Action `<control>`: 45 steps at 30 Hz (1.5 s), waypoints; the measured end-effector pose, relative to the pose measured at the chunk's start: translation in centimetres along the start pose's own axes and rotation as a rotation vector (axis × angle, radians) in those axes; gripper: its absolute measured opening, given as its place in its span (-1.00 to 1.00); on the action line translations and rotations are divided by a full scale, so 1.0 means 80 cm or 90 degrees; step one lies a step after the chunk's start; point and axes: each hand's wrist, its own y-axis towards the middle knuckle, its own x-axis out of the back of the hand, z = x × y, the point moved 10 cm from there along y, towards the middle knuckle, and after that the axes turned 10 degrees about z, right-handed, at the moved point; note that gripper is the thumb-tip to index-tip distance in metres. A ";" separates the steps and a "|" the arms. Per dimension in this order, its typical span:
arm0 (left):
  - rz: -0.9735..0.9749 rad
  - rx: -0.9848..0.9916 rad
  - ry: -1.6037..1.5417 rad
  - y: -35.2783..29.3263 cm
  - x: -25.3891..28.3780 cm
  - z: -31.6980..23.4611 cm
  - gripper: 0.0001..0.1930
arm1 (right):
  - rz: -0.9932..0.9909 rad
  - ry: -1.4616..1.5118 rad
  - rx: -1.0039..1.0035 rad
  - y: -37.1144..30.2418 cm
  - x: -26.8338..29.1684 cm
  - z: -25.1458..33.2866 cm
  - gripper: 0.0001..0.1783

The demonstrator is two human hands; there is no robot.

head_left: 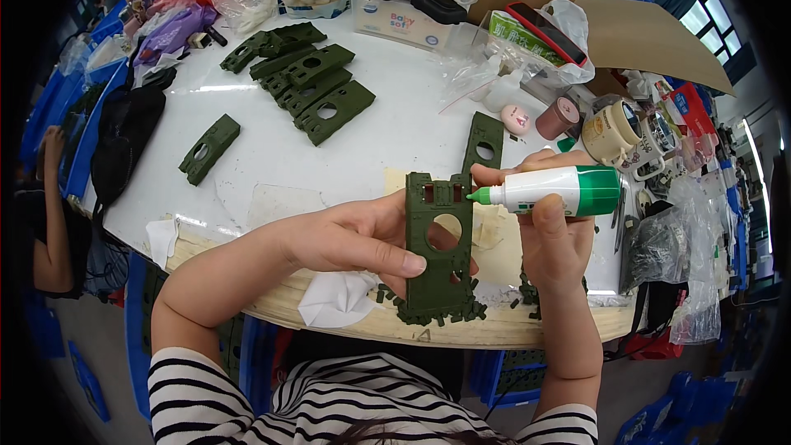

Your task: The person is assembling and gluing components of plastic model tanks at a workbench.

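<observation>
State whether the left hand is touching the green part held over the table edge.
Touching: in the head view, the left hand holds the green part, its thumb lying across the near face.

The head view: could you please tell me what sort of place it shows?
Probably an assembly workshop: the left hand holds a dark green part and the right hand a white-and-green bottle, several similar parts lie on the white table, and blue bins stand below its edge.
</observation>
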 end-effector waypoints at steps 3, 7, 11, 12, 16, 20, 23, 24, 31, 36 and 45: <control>-0.001 0.000 0.010 0.000 0.001 0.001 -0.25 | 0.018 -0.053 -0.001 -0.001 0.001 0.000 -0.67; 0.003 -0.008 0.012 0.001 0.000 -0.002 -0.24 | 0.008 -0.036 0.005 -0.002 -0.001 -0.001 -0.68; 0.008 -0.022 0.014 0.002 0.003 0.003 -0.23 | 0.038 -0.113 -0.036 -0.002 0.000 -0.003 -0.60; 0.008 -0.024 0.014 0.002 0.003 0.002 -0.24 | 0.046 -0.139 -0.056 -0.002 0.000 -0.005 -0.55; 0.008 -0.025 0.016 0.003 0.005 0.005 -0.24 | 0.041 -0.135 -0.048 -0.002 0.000 -0.005 -0.55; 0.006 -0.020 0.018 0.001 0.004 0.003 -0.25 | 0.043 -0.141 -0.049 -0.002 -0.002 -0.004 -0.56; -0.005 -0.020 0.017 0.002 0.004 0.002 -0.22 | 0.047 -0.155 -0.047 -0.003 -0.001 -0.004 -0.57; -0.017 -0.019 0.018 0.002 0.004 0.001 -0.19 | 0.049 -0.160 -0.047 -0.003 0.000 -0.004 -0.57; 0.017 -0.040 -0.010 0.004 0.000 0.000 -0.24 | -0.046 0.188 -0.073 -0.006 0.008 -0.019 -0.62; -0.005 -0.139 0.077 0.002 0.013 -0.014 -0.21 | -0.076 0.262 -0.036 -0.001 0.030 -0.016 -0.55; -0.495 -0.327 0.327 -0.143 0.071 -0.068 -0.34 | -0.132 0.214 -0.010 -0.007 0.060 -0.005 -0.54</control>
